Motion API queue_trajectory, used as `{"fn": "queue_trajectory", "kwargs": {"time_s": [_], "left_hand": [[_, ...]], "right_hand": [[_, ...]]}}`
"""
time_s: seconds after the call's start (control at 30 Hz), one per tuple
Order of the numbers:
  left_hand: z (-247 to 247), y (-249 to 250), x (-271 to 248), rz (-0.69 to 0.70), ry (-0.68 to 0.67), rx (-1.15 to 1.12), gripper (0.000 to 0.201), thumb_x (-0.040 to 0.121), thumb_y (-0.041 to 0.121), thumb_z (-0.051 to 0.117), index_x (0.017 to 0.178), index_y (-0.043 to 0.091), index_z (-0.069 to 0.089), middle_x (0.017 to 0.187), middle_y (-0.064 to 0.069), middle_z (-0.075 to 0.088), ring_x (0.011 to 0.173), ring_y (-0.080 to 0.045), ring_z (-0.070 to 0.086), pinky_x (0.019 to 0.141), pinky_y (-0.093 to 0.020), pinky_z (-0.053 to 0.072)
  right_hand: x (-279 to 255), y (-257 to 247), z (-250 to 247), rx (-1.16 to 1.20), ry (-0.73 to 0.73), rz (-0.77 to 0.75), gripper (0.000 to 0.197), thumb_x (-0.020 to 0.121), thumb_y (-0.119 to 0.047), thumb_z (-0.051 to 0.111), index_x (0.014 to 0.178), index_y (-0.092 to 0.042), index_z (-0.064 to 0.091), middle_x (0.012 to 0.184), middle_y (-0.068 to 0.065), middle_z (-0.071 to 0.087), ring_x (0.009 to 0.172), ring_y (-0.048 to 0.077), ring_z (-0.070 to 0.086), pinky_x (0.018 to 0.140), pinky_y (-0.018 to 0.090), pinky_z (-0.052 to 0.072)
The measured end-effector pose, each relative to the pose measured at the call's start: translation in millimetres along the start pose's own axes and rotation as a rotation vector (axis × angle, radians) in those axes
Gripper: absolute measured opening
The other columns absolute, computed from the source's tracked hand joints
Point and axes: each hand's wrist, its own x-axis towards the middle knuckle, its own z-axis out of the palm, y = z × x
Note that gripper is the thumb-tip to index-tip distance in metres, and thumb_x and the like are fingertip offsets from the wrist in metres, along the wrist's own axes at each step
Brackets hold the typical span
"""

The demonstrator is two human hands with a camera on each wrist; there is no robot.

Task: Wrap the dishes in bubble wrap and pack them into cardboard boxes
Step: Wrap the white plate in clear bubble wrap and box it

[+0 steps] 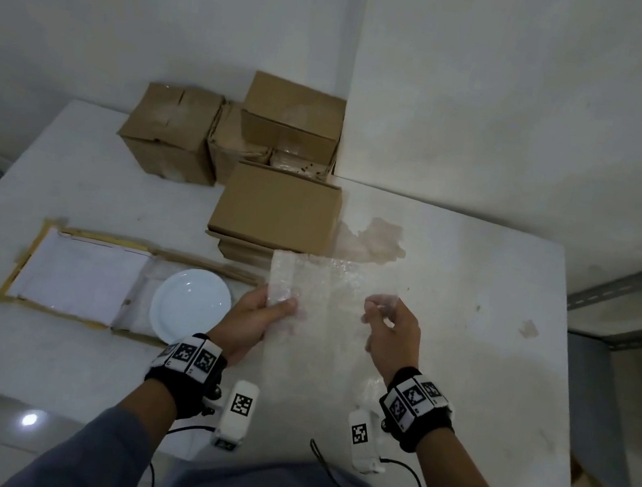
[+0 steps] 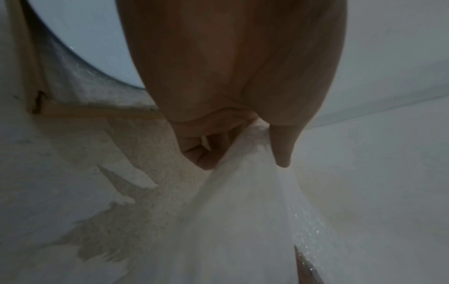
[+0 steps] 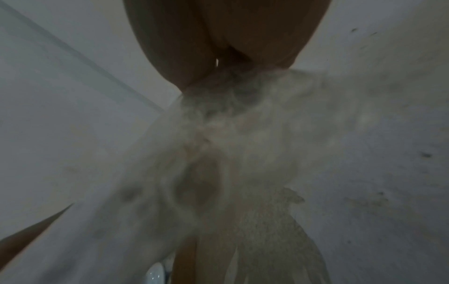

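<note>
Two hands, the left hand (image 1: 254, 317) and right hand (image 1: 394, 329), each pinch an upper corner of a bubble wrap sheet (image 1: 321, 329) at frame centre, right of the white plate (image 1: 190, 306), and the flimsy sheet could slip or fold if either pinch loosens.

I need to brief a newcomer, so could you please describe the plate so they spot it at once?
On the white table, a shallow open tray lies at the left. The white plate sits in its right half, the only round thing there.
</note>
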Motion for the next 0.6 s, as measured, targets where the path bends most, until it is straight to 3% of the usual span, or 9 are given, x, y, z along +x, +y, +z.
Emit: {"fn": "queue_trajectory", "kwargs": {"time_s": [0.13, 0.33, 0.4, 0.47, 0.53, 0.6], "left_hand": [[-15.6, 0.0, -6.0, 0.057, 0.049, 0.029, 0.021, 0.096, 0.016, 0.059, 0.116, 0.008, 0.061, 0.108, -0.022, 0.068, 0.093, -0.034, 0.07, 0.078, -0.048, 0.059], [-62.9, 0.7, -8.7, 0.241, 0.16, 0.224, 0.017, 0.095, 0.02, 0.063, 0.111, 0.015, 0.064, 0.097, -0.009, 0.072, 0.086, -0.023, 0.071, 0.069, -0.035, 0.06], [-83.2, -0.1, -7.1, 0.26, 0.244, 0.253, 0.011, 0.093, 0.022, 0.065, 0.104, 0.018, 0.064, 0.089, -0.005, 0.071, 0.079, -0.02, 0.069, 0.06, -0.031, 0.057], [-103.2, 1.4, -7.6, 0.254, 0.292, 0.217, 0.01, 0.093, 0.021, 0.065, 0.102, 0.019, 0.062, 0.087, -0.007, 0.071, 0.076, -0.022, 0.069, 0.056, -0.038, 0.058], [-123.4, 1.5, -8.9, 0.237, 0.295, 0.173, 0.018, 0.094, 0.019, 0.064, 0.109, 0.017, 0.056, 0.089, -0.011, 0.071, 0.075, -0.026, 0.07, 0.054, -0.041, 0.059], [-143.2, -1.5, -9.5, 0.226, 0.307, 0.189, 0.032, 0.094, 0.02, 0.063, 0.121, 0.02, 0.046, 0.088, -0.01, 0.072, 0.074, -0.027, 0.071, 0.051, -0.037, 0.057]], "right_hand": [[-7.0, -1.6, 19.6, -0.025, -0.011, 0.002, 0.009, 0.097, -0.019, 0.058, 0.092, -0.016, 0.065, 0.08, 0.004, 0.066, 0.042, 0.016, 0.05, 0.046, 0.028, 0.047], [-12.5, -15.0, 54.8, -0.039, 0.028, 0.006, 0.004, 0.095, -0.02, 0.061, 0.096, -0.018, 0.064, 0.078, 0.005, 0.067, 0.048, 0.016, 0.055, 0.047, 0.027, 0.048], [-16.4, -22.3, 69.6, -0.07, 0.029, 0.043, 0.017, 0.094, -0.027, 0.064, 0.109, -0.023, 0.058, 0.086, 0.003, 0.067, 0.052, 0.016, 0.062, 0.051, 0.026, 0.052], [-20.6, -30.6, 85.9, -0.069, -0.03, 0.087, 0.037, 0.091, -0.03, 0.068, 0.121, -0.028, 0.047, 0.093, 0.001, 0.066, 0.057, 0.016, 0.068, 0.055, 0.025, 0.054], [-27.1, -35.5, 105.1, -0.048, -0.133, 0.105, 0.054, 0.088, -0.026, 0.071, 0.129, -0.031, 0.036, 0.096, 0.001, 0.066, 0.062, 0.016, 0.071, 0.059, 0.023, 0.054], [-34.8, -36.2, 125.6, -0.046, -0.202, 0.077, 0.06, 0.088, -0.015, 0.07, 0.13, -0.03, 0.031, 0.091, 0.006, 0.068, 0.065, 0.019, 0.072, 0.059, 0.024, 0.054]]}}
